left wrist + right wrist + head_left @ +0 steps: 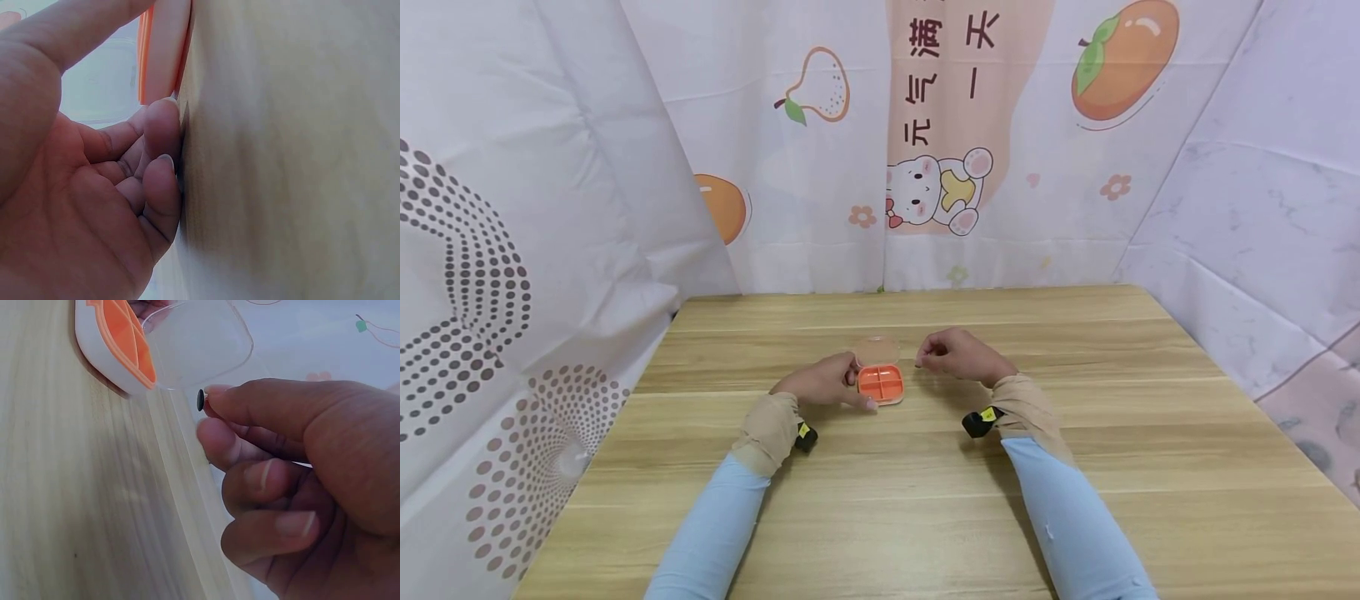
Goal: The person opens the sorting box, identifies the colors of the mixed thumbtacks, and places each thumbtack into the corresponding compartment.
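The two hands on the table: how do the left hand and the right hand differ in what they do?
The left hand holds the orange pill box at its side, while the right hand is apart from the box. The left hand's fingers rest against the table; the right hand pinches a small dark pill between its fingertips. Both wear beige sleeves.

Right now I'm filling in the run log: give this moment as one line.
left hand: holds orange compartmented pill box, clear lid open | right hand: pinches small dark pill beside box | wooden table

left hand (823,385): fingers curled, resting low | right hand (951,354): fingertips pinched together, raised
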`<state>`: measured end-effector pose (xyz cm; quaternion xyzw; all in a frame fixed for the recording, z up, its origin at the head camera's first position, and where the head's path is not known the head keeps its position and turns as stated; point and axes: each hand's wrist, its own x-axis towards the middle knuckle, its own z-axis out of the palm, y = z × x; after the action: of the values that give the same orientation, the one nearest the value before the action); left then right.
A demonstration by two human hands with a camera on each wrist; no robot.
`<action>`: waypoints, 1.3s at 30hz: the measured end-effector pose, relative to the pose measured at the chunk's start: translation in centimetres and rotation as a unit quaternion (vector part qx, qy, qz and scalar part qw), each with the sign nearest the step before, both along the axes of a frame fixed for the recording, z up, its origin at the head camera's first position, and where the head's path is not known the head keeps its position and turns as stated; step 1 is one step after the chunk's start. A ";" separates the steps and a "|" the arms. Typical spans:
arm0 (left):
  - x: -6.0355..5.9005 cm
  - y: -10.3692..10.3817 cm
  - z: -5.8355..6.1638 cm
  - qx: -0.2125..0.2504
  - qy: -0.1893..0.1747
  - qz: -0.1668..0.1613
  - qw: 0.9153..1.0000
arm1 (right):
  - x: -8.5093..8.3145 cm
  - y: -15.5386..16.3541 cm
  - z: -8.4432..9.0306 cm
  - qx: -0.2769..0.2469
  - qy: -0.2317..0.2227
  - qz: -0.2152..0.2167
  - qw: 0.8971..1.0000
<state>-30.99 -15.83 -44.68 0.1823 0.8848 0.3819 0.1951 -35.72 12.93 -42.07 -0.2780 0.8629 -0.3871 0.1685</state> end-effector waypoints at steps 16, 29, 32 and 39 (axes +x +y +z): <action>0.0 0.1 0.1 -0.003 0.006 0.000 1.000 | 0.1 -0.7 0.0 -0.002 0.020 0.026 0.999; 0.0 0.1 0.1 -0.001 0.000 -0.003 1.000 | 0.7 -1.6 0.2 0.004 0.027 0.046 0.999; 0.0 0.1 0.1 0.002 0.001 -0.004 1.000 | 0.7 -1.7 0.1 -0.003 0.023 0.048 0.999; 0.0 0.1 0.1 0.007 0.000 -0.004 1.000 | 1.0 -2.3 0.3 0.001 0.022 0.058 0.998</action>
<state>-31.00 -15.69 -44.55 0.1874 0.8811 0.3876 0.1958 -34.75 10.66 -41.81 -0.3360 0.8489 -0.3700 0.1721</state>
